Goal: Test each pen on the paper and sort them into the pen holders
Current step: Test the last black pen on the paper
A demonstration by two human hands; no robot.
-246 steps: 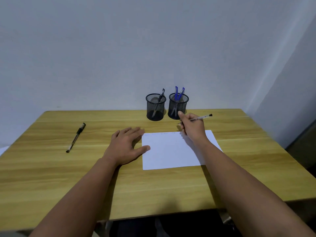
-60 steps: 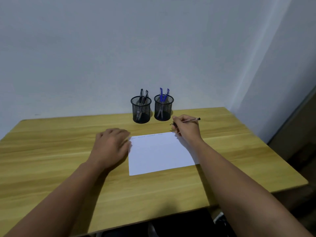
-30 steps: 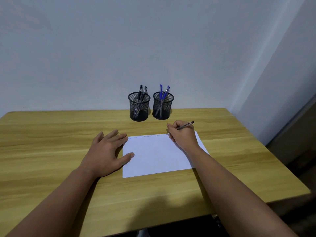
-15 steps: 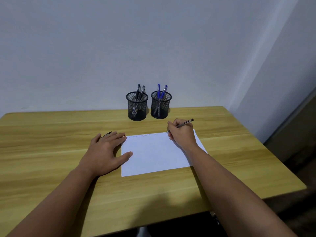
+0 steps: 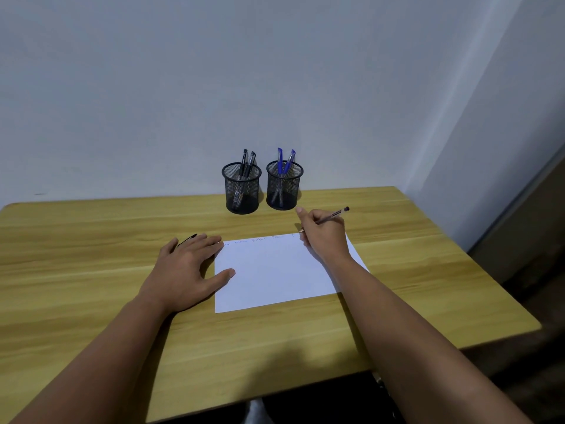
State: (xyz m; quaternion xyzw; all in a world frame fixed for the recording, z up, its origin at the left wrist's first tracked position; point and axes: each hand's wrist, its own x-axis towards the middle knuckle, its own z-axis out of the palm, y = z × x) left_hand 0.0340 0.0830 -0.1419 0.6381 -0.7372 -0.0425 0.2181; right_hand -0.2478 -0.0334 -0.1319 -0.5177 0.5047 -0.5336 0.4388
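Pen [image 5: 332, 215], gripped by right hand [image 5: 324, 237], tip at paper [image 5: 275, 270] top edge; left hand [image 5: 186, 270] flat, steadying sheet; advise short light stroke, then read ink colour

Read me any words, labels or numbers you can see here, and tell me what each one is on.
Paper: a row of faint handwritten scribbles along the far edge, too small and pale to read.
Pen in the right hand: dark marking on the barrel, too blurred to read.
Pen holders: no text visible.
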